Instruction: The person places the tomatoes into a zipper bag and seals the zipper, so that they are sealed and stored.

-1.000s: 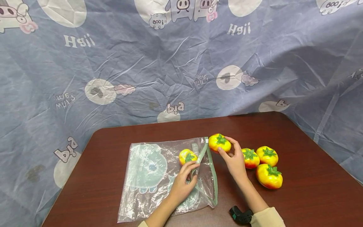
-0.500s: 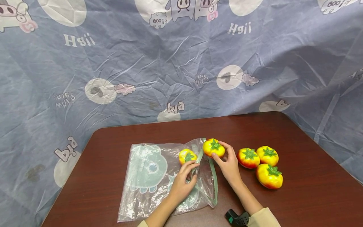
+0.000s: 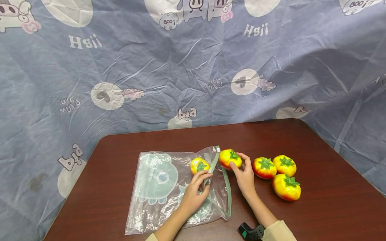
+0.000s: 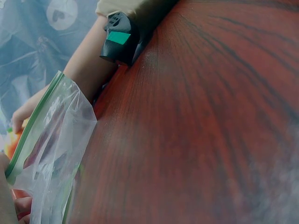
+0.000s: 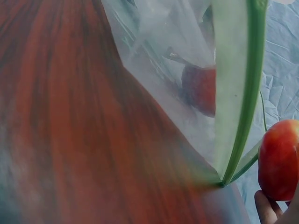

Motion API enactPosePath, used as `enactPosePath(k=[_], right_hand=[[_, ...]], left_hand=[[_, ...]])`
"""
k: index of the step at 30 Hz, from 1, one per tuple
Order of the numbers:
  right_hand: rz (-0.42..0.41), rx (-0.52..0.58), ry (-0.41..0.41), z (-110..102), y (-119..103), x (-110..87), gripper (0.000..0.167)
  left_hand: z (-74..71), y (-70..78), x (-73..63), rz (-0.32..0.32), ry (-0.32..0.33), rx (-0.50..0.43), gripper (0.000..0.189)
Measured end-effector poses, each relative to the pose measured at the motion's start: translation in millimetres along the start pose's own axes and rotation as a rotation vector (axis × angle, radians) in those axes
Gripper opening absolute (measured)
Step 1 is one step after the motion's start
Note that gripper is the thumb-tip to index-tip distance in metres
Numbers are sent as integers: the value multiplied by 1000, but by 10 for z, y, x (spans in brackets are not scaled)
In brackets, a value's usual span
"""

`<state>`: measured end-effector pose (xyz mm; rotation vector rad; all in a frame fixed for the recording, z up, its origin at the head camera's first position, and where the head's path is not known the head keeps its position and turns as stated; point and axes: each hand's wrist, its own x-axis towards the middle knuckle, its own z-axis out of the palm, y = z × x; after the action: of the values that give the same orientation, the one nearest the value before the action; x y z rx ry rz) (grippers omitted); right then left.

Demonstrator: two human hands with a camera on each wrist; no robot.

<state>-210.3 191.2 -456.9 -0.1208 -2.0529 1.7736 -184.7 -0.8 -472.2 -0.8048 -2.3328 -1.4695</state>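
Note:
A clear zip bag [image 3: 156, 214] with a green edge and pale animal print lies on the table, its mouth raised and facing right. My left hand [image 3: 193, 197] pinches the upper edge of that mouth. Inside the bag, just beyond my left fingertips, sits one yellow persimmon [image 3: 199, 165] with a green leafy top. My right hand [image 3: 245, 177] grips another persimmon [image 3: 229, 160] between thumb and fingers, right at the bag's mouth. In the right wrist view, the held persimmon [image 5: 280, 158] appears red-orange beside the green zip strip [image 5: 252, 84].
To the right of my right hand, three more persimmons [image 3: 284, 187] sit grouped on the dark red-brown table [image 3: 331, 207]. A black wrist device [image 3: 251, 231] is beside my right sleeve. A blue printed cloth [image 3: 169, 67] hangs behind the table.
My right hand has brought the persimmon left and nearer to me, to the bag's mouth, then shifted slightly right. My left hand stays on the bag's edge.

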Motion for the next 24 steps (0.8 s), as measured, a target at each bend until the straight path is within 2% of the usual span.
enactPosePath(k=[8,13,15,19,22,24], right_hand=[[17,-46,-11,-5,17,1,43],[8,-41,-30,-2,-64,-28,45],[-16,-49,-35,6,-154,-65,46],[-93,-100,-36,15,-103,-77,47],[-143,-157,-35,20,29,-59,48],[-162,-195,-38,26,22,-73,48]], left_hand=[[3,-3,2,-9,1,-1,39],[0,-4,5,-17,-4,0,38],[1,-7,5,-18,-2,-1,38],[3,-11,3,-14,5,-2,38],[2,-15,3,-13,7,-7,38],[1,-18,4,-15,5,-12,38]])
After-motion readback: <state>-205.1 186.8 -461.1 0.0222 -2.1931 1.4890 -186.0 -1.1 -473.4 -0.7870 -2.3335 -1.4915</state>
